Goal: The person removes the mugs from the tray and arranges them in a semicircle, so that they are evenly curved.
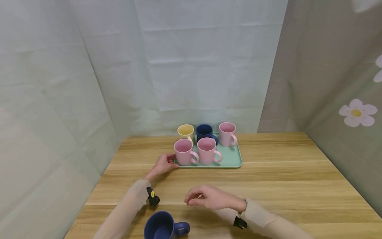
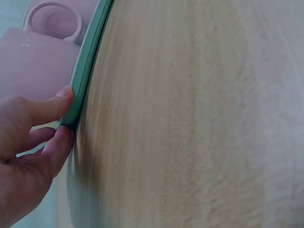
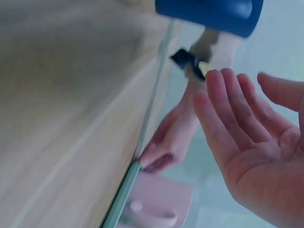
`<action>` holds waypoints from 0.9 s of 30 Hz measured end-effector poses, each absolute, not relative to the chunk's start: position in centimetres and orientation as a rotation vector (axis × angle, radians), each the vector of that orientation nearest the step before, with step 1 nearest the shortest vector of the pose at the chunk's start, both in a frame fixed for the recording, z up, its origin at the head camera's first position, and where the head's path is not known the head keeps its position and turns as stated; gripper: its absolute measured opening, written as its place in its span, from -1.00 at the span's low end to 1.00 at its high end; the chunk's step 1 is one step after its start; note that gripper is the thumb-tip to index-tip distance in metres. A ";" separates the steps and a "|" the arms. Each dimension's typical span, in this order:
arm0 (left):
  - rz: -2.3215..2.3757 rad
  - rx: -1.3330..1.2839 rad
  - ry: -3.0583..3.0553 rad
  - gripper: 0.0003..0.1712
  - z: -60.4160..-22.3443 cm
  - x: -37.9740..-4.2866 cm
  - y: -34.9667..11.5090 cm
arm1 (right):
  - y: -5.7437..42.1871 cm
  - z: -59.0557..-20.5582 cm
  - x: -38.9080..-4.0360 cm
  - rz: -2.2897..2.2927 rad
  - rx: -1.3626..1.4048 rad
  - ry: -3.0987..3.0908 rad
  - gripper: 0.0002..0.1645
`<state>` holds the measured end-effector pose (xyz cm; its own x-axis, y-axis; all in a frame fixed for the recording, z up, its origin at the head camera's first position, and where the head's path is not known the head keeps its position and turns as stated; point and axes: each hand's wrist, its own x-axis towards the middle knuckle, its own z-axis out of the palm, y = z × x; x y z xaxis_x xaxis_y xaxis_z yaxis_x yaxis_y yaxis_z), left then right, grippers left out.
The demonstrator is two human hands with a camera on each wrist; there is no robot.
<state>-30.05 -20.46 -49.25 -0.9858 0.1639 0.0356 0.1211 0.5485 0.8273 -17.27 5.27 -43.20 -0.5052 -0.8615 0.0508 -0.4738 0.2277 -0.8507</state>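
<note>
At the near left corner of the green tray (image 1: 232, 156), my left hand (image 1: 163, 164) holds the rim, with the thumb on the edge and fingers around the corner in the left wrist view. Two pink mugs, a left one (image 1: 182, 155) and a right one (image 1: 206, 155), stand along the tray's front. Behind them are a yellow mug (image 1: 185, 131), a dark blue mug (image 1: 203, 133) and another pink mug (image 1: 226, 136). My right hand (image 1: 213, 198) hovers over the table with relaxed fingers and holds nothing. A blue mug (image 1: 159, 226) is near me, left of that hand.
The wooden table (image 1: 283, 186) extends to both sides of the tray. Pale cloth (image 1: 209, 66) hangs behind it, and a flowered curtain (image 1: 325, 109) borders the right side. The near blue mug's handle (image 1: 182, 228) points right.
</note>
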 end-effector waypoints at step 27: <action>1.449 0.210 2.707 -0.41 -49.1 -29.8 -20.3 | 9.2 -45.8 -24.0 -1.859 -0.665 2.814 -0.71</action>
<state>-29.84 -20.31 -49.06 -0.9886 0.1504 0.0077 0.0899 0.5479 0.8317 -24.00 9.16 -45.79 -0.8832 -0.1516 0.4437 -0.4676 0.3547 -0.8097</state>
